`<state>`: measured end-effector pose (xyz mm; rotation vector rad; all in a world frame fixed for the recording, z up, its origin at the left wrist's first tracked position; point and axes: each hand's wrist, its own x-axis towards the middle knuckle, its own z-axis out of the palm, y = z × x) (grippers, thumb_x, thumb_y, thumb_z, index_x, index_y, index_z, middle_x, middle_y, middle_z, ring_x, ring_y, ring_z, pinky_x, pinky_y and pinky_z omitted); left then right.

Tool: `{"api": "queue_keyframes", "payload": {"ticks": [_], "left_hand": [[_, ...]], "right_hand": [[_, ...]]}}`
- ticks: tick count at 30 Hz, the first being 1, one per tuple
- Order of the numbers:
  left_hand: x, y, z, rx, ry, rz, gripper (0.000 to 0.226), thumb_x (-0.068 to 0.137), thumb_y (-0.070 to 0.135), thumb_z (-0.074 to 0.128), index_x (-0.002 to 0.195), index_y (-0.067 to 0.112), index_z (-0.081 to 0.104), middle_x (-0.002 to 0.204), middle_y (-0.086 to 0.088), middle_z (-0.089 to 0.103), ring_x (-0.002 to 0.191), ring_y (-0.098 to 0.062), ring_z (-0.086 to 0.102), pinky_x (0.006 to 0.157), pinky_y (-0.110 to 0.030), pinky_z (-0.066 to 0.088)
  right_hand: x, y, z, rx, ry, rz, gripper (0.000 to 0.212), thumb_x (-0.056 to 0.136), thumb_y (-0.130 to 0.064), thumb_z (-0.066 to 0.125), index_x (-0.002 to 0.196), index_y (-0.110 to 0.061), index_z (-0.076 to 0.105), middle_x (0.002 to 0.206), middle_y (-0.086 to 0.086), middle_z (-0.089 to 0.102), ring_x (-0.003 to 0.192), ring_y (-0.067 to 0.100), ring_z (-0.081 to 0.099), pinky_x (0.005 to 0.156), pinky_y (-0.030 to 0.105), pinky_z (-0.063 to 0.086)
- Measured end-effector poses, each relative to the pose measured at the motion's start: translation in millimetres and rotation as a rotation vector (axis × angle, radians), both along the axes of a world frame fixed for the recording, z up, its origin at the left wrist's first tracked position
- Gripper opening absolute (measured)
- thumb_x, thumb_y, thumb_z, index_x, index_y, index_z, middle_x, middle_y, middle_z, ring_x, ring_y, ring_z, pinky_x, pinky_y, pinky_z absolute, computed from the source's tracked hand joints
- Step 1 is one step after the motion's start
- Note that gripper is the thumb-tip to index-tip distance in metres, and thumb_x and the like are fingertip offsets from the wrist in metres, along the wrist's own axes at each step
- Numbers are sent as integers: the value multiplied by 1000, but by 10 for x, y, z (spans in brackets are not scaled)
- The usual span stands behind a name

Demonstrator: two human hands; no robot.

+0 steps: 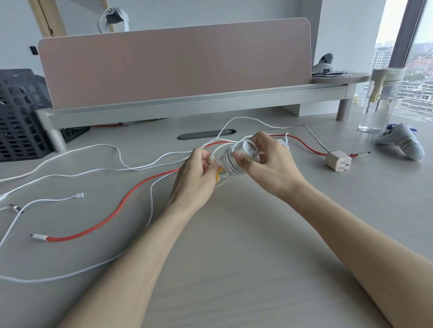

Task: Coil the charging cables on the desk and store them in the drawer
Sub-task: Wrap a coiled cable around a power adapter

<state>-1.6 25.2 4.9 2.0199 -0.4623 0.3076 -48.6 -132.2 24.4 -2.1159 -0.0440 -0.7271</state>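
Above the pale table (229,240), near its middle: right hand (270,164), fingers (245,159) curled round a small white cable coil (232,162), gripping it; left hand (198,175) just beside, fingers pinching the coil's loose end with its plug (212,160). Spread flat across the table: a red cable (68,237), more loose white cables (55,175), and a beige wall charger (338,160) to the right. Near the right edge, a game controller (400,144) beside a clear bottle (379,104).
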Motion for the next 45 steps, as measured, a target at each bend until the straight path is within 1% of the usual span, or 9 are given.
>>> {"api": "queue_keyframes", "payload": {"ticks": [7, 12, 18, 22, 34, 37, 40, 43, 45], "left_hand": [[-24, 32, -33, 53, -139, -125, 1, 96, 14, 50, 95, 14, 50, 79, -7, 60, 78, -29, 60, 76, -42, 48], [-26, -19, -70, -6, -188, -140, 13, 92, 30, 48, 94, 17, 49, 80, -12, 56, 77, -29, 53, 75, -45, 46], [29, -20, -82, 64, -287, -55, 5, 96, 14, 51, 98, 9, 49, 81, -1, 53, 77, -23, 51, 73, -37, 44], [26, -3, -69, 132, -265, 31, 10, 89, 7, 57, 89, 14, 51, 76, 3, 58, 78, -27, 58, 72, -40, 50], [-34, 5, -1, 199, -124, 91, 7, 77, 15, 68, 80, 17, 62, 65, 11, 66, 69, -11, 62, 66, -29, 49], [-51, 10, 37, 293, -161, 121, 8, 77, 20, 64, 78, 21, 56, 67, 10, 67, 74, -18, 62, 67, -33, 51], [-61, 25, 43, 323, -255, 110, 5, 83, 22, 60, 85, 24, 55, 80, 8, 63, 85, -22, 57, 74, -36, 49], [-44, 54, 34, 297, -342, 114, 10, 92, 28, 55, 97, 23, 63, 97, 1, 55, 100, -22, 51, 87, -35, 43], [-37, 76, 39, 270, -292, 82, 18, 94, 34, 54, 105, 25, 63, 104, 2, 53, 105, -20, 50, 91, -32, 42]], "right_hand": [[-8, -34, 7, 23, 7, -8, 22, 87, -34, 65, 90, -14, 57, 78, -6, 63, 79, 22, 61, 71, 38, 49], [-1, -62, 14, 135, 56, -9, 23, 87, -33, 66, 86, -12, 59, 75, -6, 59, 72, 13, 55, 73, 38, 51], [28, -41, -6, 212, 71, 2, 24, 84, -33, 68, 86, -10, 61, 74, -6, 57, 73, 14, 55, 82, 47, 57], [16, -18, -5, 122, 44, -17, 25, 85, -34, 67, 88, -9, 60, 74, -7, 57, 70, 12, 53, 70, 35, 48], [-11, -17, 16, 6, 15, -69, 26, 87, -36, 65, 94, -12, 60, 86, -1, 65, 87, 25, 60, 78, 42, 51], [-19, -5, 34, 0, 5, -106, 26, 88, -37, 64, 92, -12, 59, 83, -3, 63, 87, 24, 57, 73, 36, 48], [-18, -19, 41, 94, 14, -111, 25, 88, -38, 64, 86, -13, 58, 76, -6, 59, 79, 21, 57, 67, 31, 46], [11, -46, 38, 343, 47, -43, 38, 80, -43, 65, 87, -7, 59, 77, -3, 57, 81, 24, 63, 81, 46, 59], [42, -65, 49, 491, 80, -19, 36, 84, -37, 64, 87, -2, 57, 81, 3, 56, 79, 22, 62, 80, 43, 61]]}}
